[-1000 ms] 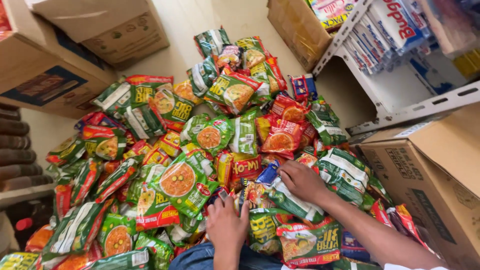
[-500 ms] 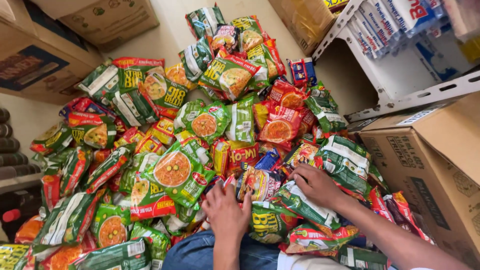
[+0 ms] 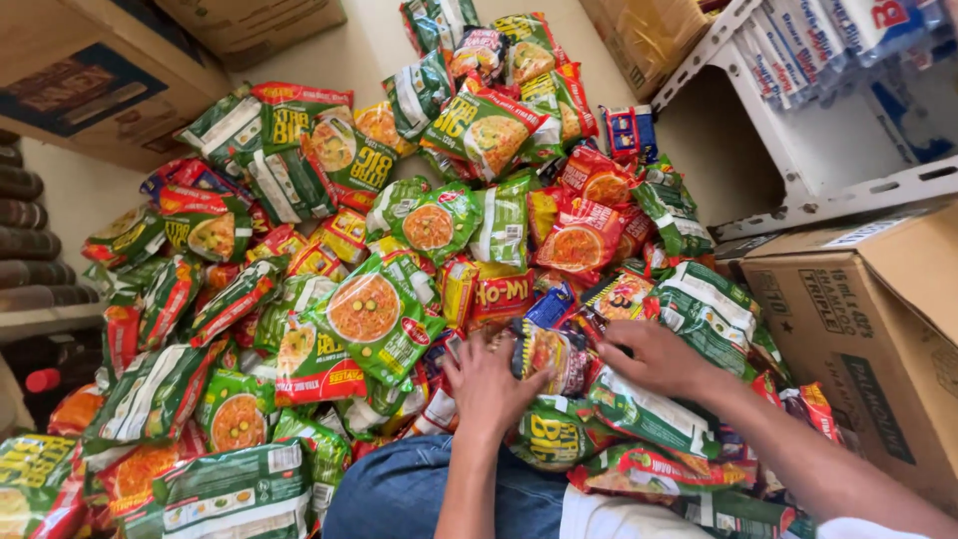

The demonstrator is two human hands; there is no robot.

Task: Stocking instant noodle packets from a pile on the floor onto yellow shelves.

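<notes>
Hands meet low in the view, at about six o'clock of a big heap of crinkly plastic noodle packets [image 3: 399, 260] in green, red and orange. Left hand [image 3: 486, 384] lies flat, fingers spread, on the pile. Right hand [image 3: 654, 356] rests open just beside it at three o'clock, fingertips on a small multicoloured plastic packet [image 3: 549, 354] lying between the two hands. That packet's long axis runs roughly from twelve to six o'clock, tilted slightly toward one. Neither hand is clamped on anything; both press loosely. Blue denim knee [image 3: 399, 489] shows below. Pale floor [image 3: 369, 40] carries the heap. Brown cardboard box [image 3: 858, 329] stands at three o'clock, a white metal shelf [image 3: 798, 150] at one o'clock, and more cartons [image 3: 90, 80] at ten.
</notes>
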